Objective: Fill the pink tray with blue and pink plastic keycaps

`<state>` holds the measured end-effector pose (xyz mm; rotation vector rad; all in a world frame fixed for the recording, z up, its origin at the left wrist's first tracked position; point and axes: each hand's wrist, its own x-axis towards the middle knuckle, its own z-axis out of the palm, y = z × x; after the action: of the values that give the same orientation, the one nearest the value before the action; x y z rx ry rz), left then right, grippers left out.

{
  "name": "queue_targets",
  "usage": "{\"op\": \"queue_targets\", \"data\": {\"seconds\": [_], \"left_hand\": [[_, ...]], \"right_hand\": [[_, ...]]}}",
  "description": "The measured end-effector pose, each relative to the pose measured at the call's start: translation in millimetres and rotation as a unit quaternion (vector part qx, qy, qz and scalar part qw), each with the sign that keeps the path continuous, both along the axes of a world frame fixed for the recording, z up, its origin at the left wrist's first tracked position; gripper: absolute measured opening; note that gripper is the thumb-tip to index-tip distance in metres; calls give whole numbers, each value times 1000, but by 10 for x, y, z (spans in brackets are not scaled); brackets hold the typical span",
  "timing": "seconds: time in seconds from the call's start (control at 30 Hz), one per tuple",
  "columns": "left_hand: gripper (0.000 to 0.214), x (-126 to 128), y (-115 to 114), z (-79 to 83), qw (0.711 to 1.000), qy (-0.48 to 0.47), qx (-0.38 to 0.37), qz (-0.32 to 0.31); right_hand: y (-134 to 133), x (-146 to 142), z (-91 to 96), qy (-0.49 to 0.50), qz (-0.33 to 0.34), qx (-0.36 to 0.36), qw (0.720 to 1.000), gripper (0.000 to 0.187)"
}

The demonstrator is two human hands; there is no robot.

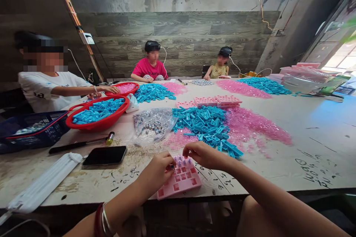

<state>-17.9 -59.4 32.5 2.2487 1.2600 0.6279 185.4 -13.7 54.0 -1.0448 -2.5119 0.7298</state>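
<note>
A pink tray [182, 183] with square cells lies at the table's near edge, its far row filled with small clear pieces. My left hand [158, 170] rests on the tray's left side, fingers pinched together on a small piece I cannot make out. My right hand [201, 154] hovers over the tray's far edge, fingers curled down at the filled row. Just beyond lie a pile of blue plastic parts [207, 124] and a spread of small pink pieces [250, 124].
A clear bag of small parts [152, 124], a black phone [105, 155], a pen-like tool [83, 143] and a white strip [41, 185] lie at the left. A red basin [97, 113] holds blue parts. Stacked pink trays [208, 101] sit mid-table. Three other people sit at the far and left sides.
</note>
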Motion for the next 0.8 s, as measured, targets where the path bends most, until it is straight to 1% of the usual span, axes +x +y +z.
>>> {"op": "queue_targets", "data": {"seconds": [0.13, 0.27, 0.4, 0.5, 0.6, 0.8], "left_hand": [[18, 32, -5, -35, 1000, 20, 7, 18], [17, 60, -2, -73, 999, 28, 11, 20], [18, 85, -34, -72, 998, 47, 7, 30], [19, 95, -55, -60, 998, 56, 6, 30], [21, 96, -61, -56, 997, 72, 8, 32], [23, 93, -52, -69, 996, 80, 6, 33]], "right_hand": [[0, -8, 9, -3, -7, 18, 1000, 32], [25, -6, -42, 12, -4, 53, 999, 37], [39, -3, -83, 16, -7, 63, 998, 45], [39, -3, -95, 13, -3, 64, 998, 46], [44, -1, -111, 9, -5, 62, 998, 43], [83, -3, -154, 4, -10, 42, 999, 29]]}}
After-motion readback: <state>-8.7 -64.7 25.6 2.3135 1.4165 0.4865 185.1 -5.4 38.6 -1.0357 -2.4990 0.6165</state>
